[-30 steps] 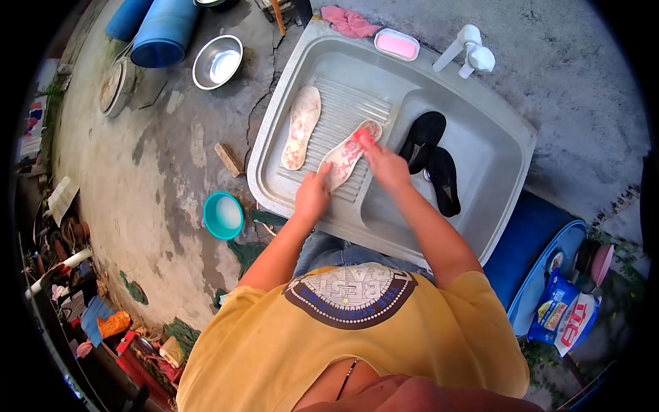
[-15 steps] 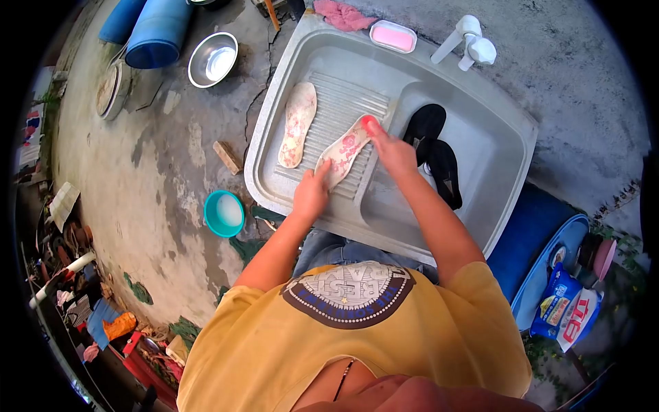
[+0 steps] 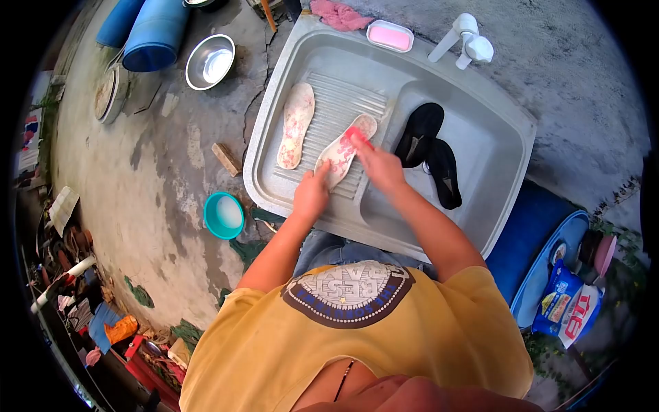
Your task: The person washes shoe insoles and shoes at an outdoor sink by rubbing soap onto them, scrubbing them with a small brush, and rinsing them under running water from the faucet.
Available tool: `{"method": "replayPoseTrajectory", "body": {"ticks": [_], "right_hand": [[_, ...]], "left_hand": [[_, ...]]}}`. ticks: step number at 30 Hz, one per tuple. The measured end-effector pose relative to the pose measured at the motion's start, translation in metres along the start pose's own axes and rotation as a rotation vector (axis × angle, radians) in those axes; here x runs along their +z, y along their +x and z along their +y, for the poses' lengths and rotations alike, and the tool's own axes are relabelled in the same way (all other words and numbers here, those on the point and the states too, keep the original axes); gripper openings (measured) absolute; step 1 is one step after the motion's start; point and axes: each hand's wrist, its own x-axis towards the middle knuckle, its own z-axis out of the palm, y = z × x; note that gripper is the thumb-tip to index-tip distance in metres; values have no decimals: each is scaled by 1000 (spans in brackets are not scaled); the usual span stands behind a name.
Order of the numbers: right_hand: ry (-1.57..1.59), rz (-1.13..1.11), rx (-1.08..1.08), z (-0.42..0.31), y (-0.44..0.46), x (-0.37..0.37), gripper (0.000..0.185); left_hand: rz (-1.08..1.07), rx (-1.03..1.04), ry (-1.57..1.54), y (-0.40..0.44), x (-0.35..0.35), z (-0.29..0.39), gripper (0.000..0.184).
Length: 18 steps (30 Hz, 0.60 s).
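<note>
My left hand [image 3: 311,196] grips the near end of a pale insole [image 3: 338,152] with a pink flower pattern, thumb on top. The insole lies slanted over the ribbed drainboard [image 3: 343,93] of a grey sink. In my right hand [image 3: 382,168] is a small bright pink-red object [image 3: 356,136], pressed on the insole's upper half; blur and fingers hide its exact kind. A second flowered insole [image 3: 296,127] lies flat to the left. Two black shoes [image 3: 420,130] rest in the basin to the right, one partly overlapping the other.
Along the sink's back edge are a pink cloth [image 3: 338,15], a soap dish [image 3: 390,36] with something pink in it, and a white faucet [image 3: 463,41]. A teal basin [image 3: 224,215] and a steel bowl [image 3: 211,62] stand on the ground at left. A blue barrel [image 3: 532,240] is at right.
My right hand has slid the pink-red object from the insole's far tip down toward its middle. My left hand keeps its hold at the near end.
</note>
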Motion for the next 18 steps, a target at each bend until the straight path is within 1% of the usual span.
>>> {"method": "replayPoseTrajectory", "body": {"ticks": [1,3,7,9,11,12,15,16,18], "right_hand": [[-28,-72,-11,6,-11,19,46],[-63,-166,-128,-23,-8,-34,46],[-112,-124,205,1,37,-35,45],[8,-51,55,-2,12,-6,46],[8,-145,-175,-37,-14,-24,45],[-66,-199,-135,-38,-11,-36,44],[-82,-302,227,-13,35,-58,49],[-93,-261,269,-4,40,-45,49],[-17,-241,118,-20,19,-35,46]], "left_hand": [[4,3,-11,-1,1,-3,65],[-9,-4,-11,-6,-6,2,61],[-14,-20,26,-2,-3,0,60],[0,-14,22,-2,-3,2,60],[10,3,20,-2,-3,3,60],[16,13,22,-3,-4,3,60],[0,16,24,-5,-4,1,61],[-7,18,26,-3,-4,1,61],[-2,5,49,-2,-4,2,62]]}}
